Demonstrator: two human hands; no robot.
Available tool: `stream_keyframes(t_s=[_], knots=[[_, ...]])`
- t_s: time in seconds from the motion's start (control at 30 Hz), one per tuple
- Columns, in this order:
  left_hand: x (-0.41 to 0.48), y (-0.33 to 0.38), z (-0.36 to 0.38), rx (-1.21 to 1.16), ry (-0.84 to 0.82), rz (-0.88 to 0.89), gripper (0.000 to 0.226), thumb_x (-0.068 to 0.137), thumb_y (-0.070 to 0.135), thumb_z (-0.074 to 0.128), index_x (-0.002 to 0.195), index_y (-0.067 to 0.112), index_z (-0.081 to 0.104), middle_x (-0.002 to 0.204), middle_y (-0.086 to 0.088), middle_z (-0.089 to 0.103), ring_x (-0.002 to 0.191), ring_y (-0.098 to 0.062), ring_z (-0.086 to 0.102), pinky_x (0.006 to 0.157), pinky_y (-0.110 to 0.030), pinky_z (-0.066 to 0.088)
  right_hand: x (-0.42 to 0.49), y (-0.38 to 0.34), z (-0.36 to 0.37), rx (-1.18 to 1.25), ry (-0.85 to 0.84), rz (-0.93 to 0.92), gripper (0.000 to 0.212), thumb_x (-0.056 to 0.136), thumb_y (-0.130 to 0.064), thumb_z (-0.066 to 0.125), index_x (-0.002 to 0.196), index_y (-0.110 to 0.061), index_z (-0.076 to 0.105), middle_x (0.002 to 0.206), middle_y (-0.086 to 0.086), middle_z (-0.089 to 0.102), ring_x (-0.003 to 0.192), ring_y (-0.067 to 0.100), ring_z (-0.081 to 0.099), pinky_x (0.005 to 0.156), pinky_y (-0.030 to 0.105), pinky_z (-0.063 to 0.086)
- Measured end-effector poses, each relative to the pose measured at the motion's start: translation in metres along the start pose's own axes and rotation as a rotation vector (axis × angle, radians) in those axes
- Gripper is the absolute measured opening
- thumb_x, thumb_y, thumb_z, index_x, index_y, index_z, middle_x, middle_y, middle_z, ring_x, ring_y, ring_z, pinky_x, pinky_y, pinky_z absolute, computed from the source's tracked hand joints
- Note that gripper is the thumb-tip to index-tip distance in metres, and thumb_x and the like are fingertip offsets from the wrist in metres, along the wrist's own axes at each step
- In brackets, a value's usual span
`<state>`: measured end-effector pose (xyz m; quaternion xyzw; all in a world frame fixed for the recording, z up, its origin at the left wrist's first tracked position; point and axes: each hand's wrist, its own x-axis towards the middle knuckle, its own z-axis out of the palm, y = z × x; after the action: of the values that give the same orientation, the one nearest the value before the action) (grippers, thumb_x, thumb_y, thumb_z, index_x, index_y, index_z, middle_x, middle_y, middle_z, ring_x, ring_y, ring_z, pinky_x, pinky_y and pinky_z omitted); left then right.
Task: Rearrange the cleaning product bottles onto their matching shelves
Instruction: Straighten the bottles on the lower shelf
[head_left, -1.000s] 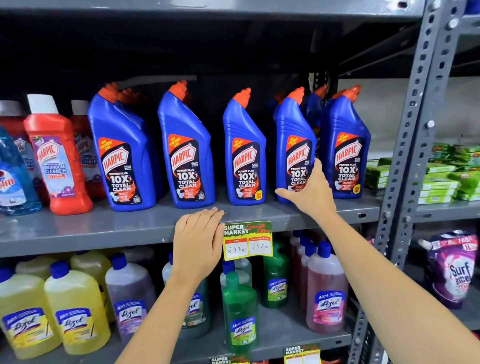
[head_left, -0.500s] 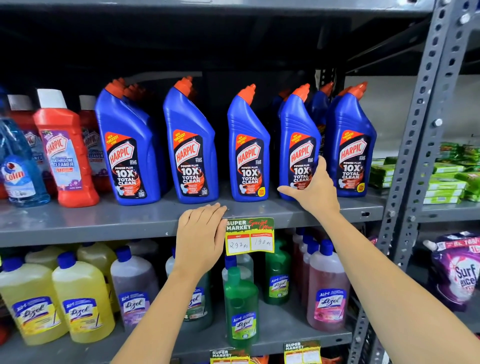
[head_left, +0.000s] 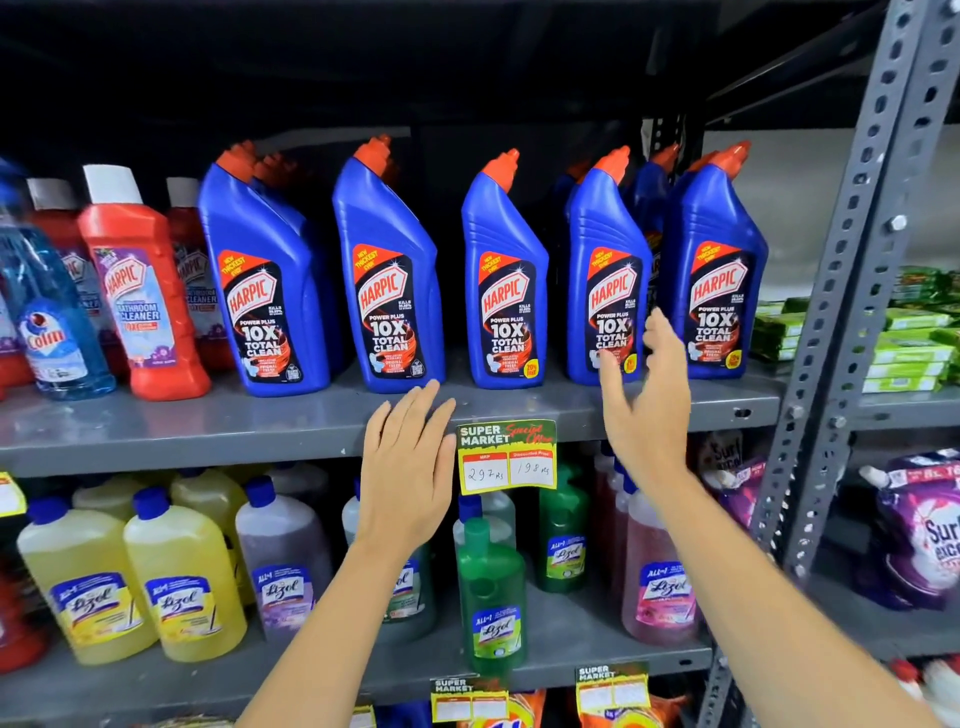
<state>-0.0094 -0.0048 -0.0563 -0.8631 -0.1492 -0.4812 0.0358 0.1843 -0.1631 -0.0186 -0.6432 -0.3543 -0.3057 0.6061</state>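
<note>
Several blue Harpic bottles with orange caps stand in a row on the grey middle shelf. My right hand is open, fingers spread, just in front of the fourth blue bottle, not gripping it. My left hand lies flat with fingers together on the shelf's front edge, beside the yellow price tag. Red Harpic bathroom cleaner bottles and a blue Colin bottle stand at the left of the same shelf.
The lower shelf holds Lizol bottles: yellow, purple, green and pink. A perforated grey upright bounds the bay on the right. Beyond it lie green soap packs and purple Surf pouches.
My right hand has let go of the fourth blue bottle and pulled back a little, fingers now spread. The left hand stays on the shelf edge. The view has moved closer.
</note>
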Motion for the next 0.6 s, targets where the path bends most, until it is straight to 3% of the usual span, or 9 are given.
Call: stream_keyframes(t_s=[0.07, 0.1, 0.23, 0.33, 0.43, 0.53, 0.6], knots=[[-0.013, 0.0, 0.007, 0.008, 0.033, 0.009, 0.045, 0.098, 0.024, 0.038, 0.141, 0.01, 0.045, 0.154, -0.014, 0.031, 0.143, -0.028, 0.025, 0.118, -0.046, 0.015, -0.04, 0.001, -0.004, 0.053, 0.15, -0.214, 0.039, 0.096, -0.017, 0.056, 0.132, -0.003, 0.049, 0.124, 0.008, 0.054, 0.113, 0.029, 0.053, 0.094, 0.044, 0.047], [-0.022, -0.001, 0.01, 0.015, 0.047, 0.0, 0.048, 0.097, 0.024, 0.04, 0.143, 0.011, 0.041, 0.156, -0.016, 0.026, 0.145, -0.029, 0.02, 0.118, -0.047, 0.013, -0.062, 0.004, -0.003, 0.077, 0.166, -0.237, 0.031, 0.095, -0.014, 0.054, 0.124, -0.005, 0.053, 0.115, 0.004, 0.053, 0.103, 0.027, 0.054, 0.087, 0.041, 0.047], [-0.07, -0.011, 0.028, 0.008, -0.014, -0.043, 0.051, 0.096, 0.026, 0.04, 0.145, 0.011, 0.037, 0.157, -0.018, 0.02, 0.146, -0.032, 0.016, 0.117, -0.052, 0.015, -0.145, 0.01, 0.013, 0.17, -0.039, -0.018, 0.021, 0.089, -0.021, 0.057, 0.109, -0.028, 0.054, 0.094, -0.014, 0.048, 0.081, 0.013, 0.051, 0.069, 0.031, 0.044], [-0.123, -0.021, 0.047, -0.014, -0.213, -0.095, 0.05, 0.097, 0.028, 0.034, 0.144, 0.011, 0.039, 0.157, -0.015, 0.022, 0.145, -0.03, 0.019, 0.114, -0.051, 0.02, -0.19, 0.023, 0.028, 0.0, -0.332, 0.107, 0.042, 0.084, -0.037, 0.062, 0.122, -0.032, 0.045, 0.107, -0.017, 0.048, 0.096, 0.008, 0.052, 0.082, 0.03, 0.049], [-0.173, -0.027, 0.065, -0.026, -0.484, -0.139, 0.052, 0.098, 0.033, 0.031, 0.145, 0.012, 0.038, 0.157, -0.011, 0.024, 0.142, -0.028, 0.026, 0.113, -0.043, 0.02, -0.212, 0.032, 0.042, -0.169, -0.55, 0.21, 0.085, 0.074, -0.061, 0.065, 0.142, -0.023, 0.032, 0.133, -0.005, 0.044, 0.124, 0.014, 0.042, 0.101, 0.024, 0.039], [-0.204, -0.03, 0.081, -0.003, -0.737, -0.176, 0.056, 0.098, 0.044, 0.028, 0.143, 0.014, 0.042, 0.154, -0.008, 0.031, 0.138, -0.027, 0.035, 0.112, -0.042, 0.027, -0.217, 0.034, 0.053, -0.253, -0.611, 0.324, 0.104, 0.067, -0.07, 0.066, 0.149, -0.021, 0.024, 0.138, -0.002, 0.043, 0.128, 0.016, 0.039, 0.099, 0.029, 0.042], [-0.221, -0.035, 0.093, 0.024, -0.894, -0.22, 0.063, 0.099, 0.053, 0.022, 0.147, 0.015, 0.035, 0.158, -0.006, 0.021, 0.143, -0.026, 0.027, 0.113, -0.047, 0.026, -0.221, 0.034, 0.058, -0.266, -0.634, 0.394, 0.106, 0.065, -0.069, 0.07, 0.149, -0.027, 0.019, 0.137, -0.004, 0.043, 0.127, 0.018, 0.042, 0.093, 0.035, 0.048]])
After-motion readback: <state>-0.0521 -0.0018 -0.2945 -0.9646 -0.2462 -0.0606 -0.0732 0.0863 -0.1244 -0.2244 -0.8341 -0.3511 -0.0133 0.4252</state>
